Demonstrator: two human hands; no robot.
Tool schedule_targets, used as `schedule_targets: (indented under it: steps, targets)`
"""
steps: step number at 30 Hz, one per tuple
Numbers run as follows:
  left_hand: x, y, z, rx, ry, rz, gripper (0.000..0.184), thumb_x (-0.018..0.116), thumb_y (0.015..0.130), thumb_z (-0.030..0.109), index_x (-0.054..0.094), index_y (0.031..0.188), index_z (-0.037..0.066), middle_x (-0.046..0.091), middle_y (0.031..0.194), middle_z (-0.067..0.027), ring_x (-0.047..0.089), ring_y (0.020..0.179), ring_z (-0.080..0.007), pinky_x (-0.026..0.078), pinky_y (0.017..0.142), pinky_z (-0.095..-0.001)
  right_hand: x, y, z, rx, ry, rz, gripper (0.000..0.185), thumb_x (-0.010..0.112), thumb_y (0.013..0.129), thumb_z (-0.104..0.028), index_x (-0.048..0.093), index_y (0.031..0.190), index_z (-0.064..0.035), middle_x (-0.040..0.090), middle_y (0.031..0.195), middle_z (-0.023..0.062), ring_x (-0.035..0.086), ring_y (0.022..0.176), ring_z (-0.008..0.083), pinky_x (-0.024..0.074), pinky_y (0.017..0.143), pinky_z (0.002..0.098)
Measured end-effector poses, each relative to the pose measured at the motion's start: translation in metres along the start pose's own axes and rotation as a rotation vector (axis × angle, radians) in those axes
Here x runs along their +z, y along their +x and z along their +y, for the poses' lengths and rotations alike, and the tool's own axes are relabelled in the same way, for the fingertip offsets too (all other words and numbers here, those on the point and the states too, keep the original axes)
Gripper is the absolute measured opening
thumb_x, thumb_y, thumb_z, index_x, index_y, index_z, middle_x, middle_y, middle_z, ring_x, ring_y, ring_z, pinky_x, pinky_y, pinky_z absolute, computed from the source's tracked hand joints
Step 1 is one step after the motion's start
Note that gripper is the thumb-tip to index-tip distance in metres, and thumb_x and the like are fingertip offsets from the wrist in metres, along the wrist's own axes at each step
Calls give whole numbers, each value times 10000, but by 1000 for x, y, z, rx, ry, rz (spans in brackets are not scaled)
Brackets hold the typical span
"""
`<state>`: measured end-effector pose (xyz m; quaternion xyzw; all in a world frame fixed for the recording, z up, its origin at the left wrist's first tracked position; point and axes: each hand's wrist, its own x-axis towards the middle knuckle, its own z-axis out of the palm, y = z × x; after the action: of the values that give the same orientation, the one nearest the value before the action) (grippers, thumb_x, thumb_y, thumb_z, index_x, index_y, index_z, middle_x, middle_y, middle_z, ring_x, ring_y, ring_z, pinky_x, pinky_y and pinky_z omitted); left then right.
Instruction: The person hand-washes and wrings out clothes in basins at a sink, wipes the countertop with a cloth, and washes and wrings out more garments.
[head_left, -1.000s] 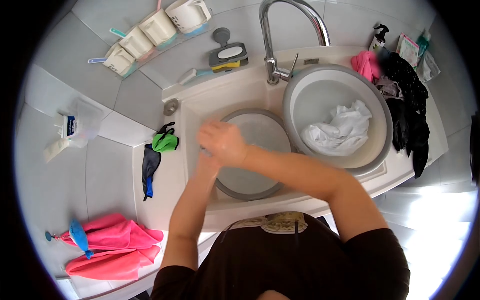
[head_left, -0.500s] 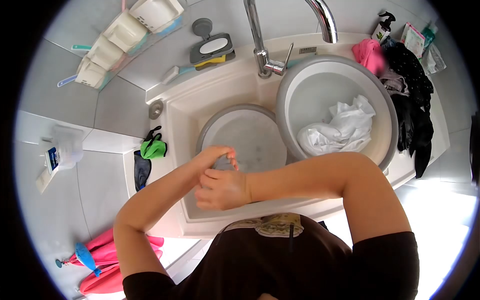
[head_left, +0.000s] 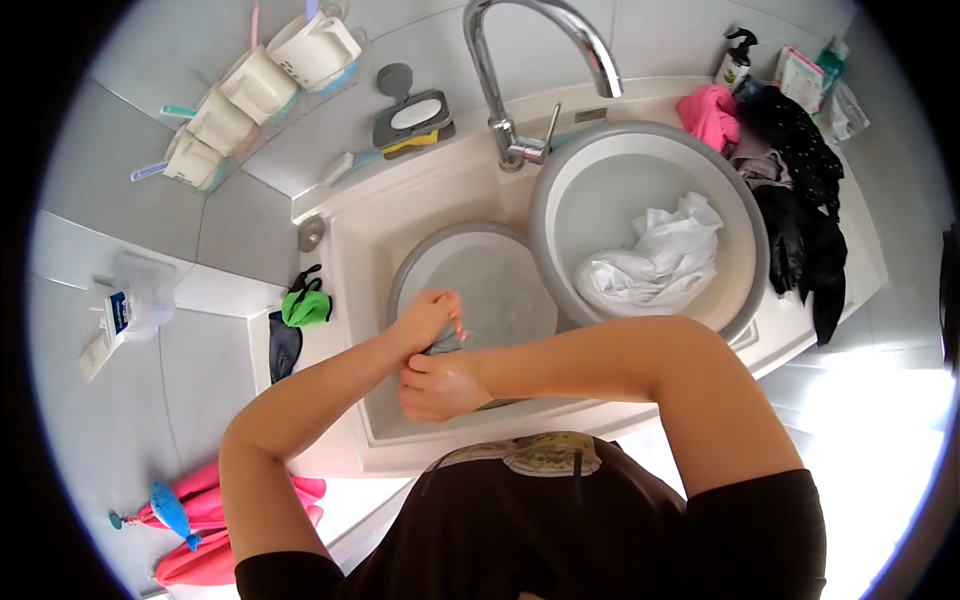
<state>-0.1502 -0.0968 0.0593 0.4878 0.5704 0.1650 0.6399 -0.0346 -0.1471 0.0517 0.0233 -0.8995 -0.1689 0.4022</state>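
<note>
A small grey cloth [head_left: 445, 342] is stretched between my two hands, over the near edge of a round grey-rimmed basin [head_left: 410, 268] of water in the sink. My left hand [head_left: 430, 318] is closed around its far end. My right hand [head_left: 440, 387], closer to my body, grips the other end, its fingers wrapped round. Most of the cloth is hidden in my fists, so its kind does not show. A second basin [head_left: 757, 240] on the right holds water and a bunched white garment [head_left: 655, 262].
A chrome faucet [head_left: 505, 140] rises behind the basins. Dark clothes [head_left: 795, 150] and a pink cloth [head_left: 709, 117] lie on the right counter, near a pump bottle [head_left: 735, 62]. On the left ledge is a green cloth [head_left: 306, 306]; a soap dish [head_left: 415, 118] hangs on the wall.
My hands have moved slightly apart, and more of the grey cloth shows between them. The whole view has shifted a little; the white garment keeps its place in its basin.
</note>
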Motion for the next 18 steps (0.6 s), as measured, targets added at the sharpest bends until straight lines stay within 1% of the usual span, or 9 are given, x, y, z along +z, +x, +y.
schedule_targets:
  steps: [4, 7, 9, 12, 13, 14, 16, 17, 18]
  targets:
    - [0, -5, 8, -39, -101, -29, 287, 500, 884, 217, 448, 650, 59, 501, 583, -89, 556, 561, -228, 472, 549, -362, -15, 11, -5, 65, -22, -64, 97, 595, 691, -233, 555, 706, -146, 536, 757, -11, 543, 736, 184, 406, 671, 330]
    - [10, -14, 23, 32, -234, -20, 216, 468, 867, 175, 456, 688, 55, 525, 655, -89, 575, 628, -229, 493, 581, -358, -34, 4, 0, 129, -39, -76, 130, 628, 679, -224, 545, 732, -139, 543, 810, 10, 539, 772, 206, 419, 687, 349]
    - [18, -26, 40, 52, -478, 24, 170, 492, 875, 204, 506, 764, 76, 574, 736, -88, 608, 698, -236, 504, 604, -360, -51, 0, 7, 167, -51, -56, 184, 663, 662, -227, 543, 763, -132, 552, 862, 29, 541, 804, 227, 427, 698, 358]
    - [23, 4, 28, 77, -740, -61, 172, 511, 882, 263, 550, 842, 100, 617, 818, -89, 629, 750, -236, 519, 645, -371, -94, -1, 6, 688, -54, 67, 493, 794, 555, -233, 525, 935, -71, 560, 989, 104, 574, 924, 303, 473, 795, 392]
    - [29, 1, 34, 105, -801, -92, 285, 539, 890, 370, 569, 966, 97, 632, 963, -99, 634, 869, -238, 521, 772, -398, -109, -3, 6, 839, -101, 50, 622, 834, 537, -255, 515, 1030, -50, 560, 1046, 122, 573, 974, 314, 473, 818, 399]
    - [36, -4, 41, 107, -799, -114, 285, 539, 890, 370, 569, 966, 97, 632, 963, -99, 634, 869, -238, 521, 772, -398, -115, -11, 5, 843, -120, 41, 622, 834, 537, -255, 515, 1030, -50, 560, 1046, 122, 573, 974, 314, 473, 818, 399]
    - [57, -21, 61, 233, -908, -148, 469, 537, 891, 485, 518, 1121, 77, 574, 1146, -120, 577, 1050, -257, 469, 909, -435, -126, -36, 8, 1287, -80, 348, 673, 846, 609, -279, 486, 1123, -35, 576, 980, 140, 603, 891, 250, 489, 753, 340]
    - [65, -33, 72, 188, -950, -96, 570, 553, 894, 496, 432, 1240, 59, 486, 1278, -117, 485, 1175, -281, 404, 981, -499, -137, -47, 10, 1577, 29, 323, 640, 823, 657, -259, 476, 1146, -36, 584, 947, 140, 610, 846, 215, 490, 709, 311]
    - [73, -29, 70, 201, -955, -114, 570, 553, 894, 496, 432, 1240, 59, 486, 1278, -117, 485, 1175, -281, 404, 981, -499, -152, -56, 14, 1860, 143, 292, 607, 801, 706, -239, 466, 1169, -36, 592, 914, 140, 617, 801, 179, 490, 665, 281]
